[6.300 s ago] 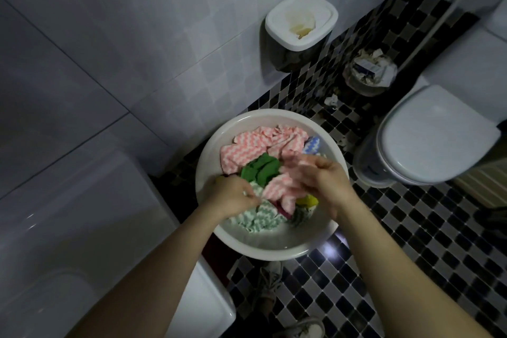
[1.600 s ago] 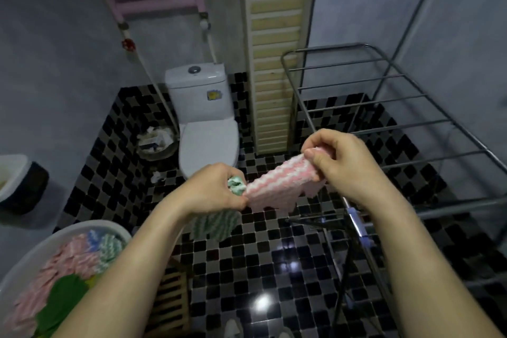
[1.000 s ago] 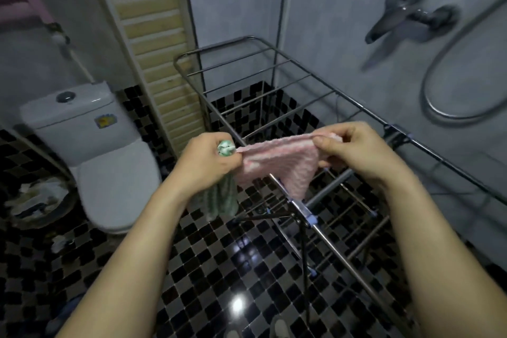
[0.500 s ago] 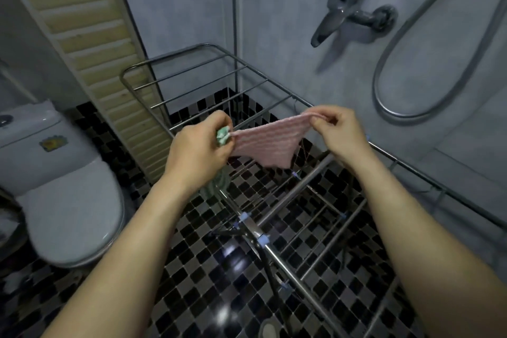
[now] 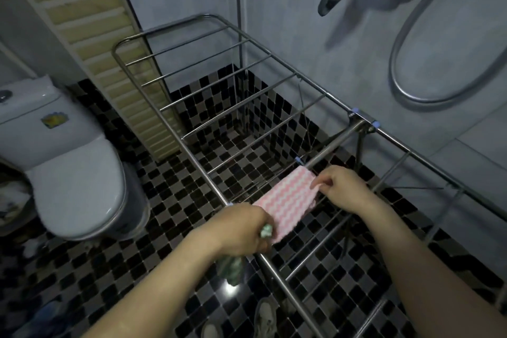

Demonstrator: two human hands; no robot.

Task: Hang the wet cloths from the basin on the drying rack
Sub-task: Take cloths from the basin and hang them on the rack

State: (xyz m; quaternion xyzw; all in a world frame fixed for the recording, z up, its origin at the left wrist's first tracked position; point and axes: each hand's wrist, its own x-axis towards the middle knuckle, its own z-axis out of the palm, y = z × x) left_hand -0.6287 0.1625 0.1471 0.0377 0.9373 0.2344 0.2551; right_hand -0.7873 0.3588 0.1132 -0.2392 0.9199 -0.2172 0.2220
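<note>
Head view: the pink-and-white zigzag cloth (image 5: 288,202), held up in the air half a second ago, now lies across the steel drying rack (image 5: 277,88) rails. Right hand (image 5: 338,186) pinches its far corner; left hand (image 5: 241,228) pinches the near edge (also clutching a green-and-white cloth (image 5: 231,269)). First cloth looks nearly hung.

Support: metal drying rack (image 5: 277,82), standing on checkered tile floor (image 5: 153,200).
On rack: pink zigzag cloth (image 5: 288,200), spread across bars near central joint.
On floor: toilet (image 5: 74,173), beside rack.
</note>
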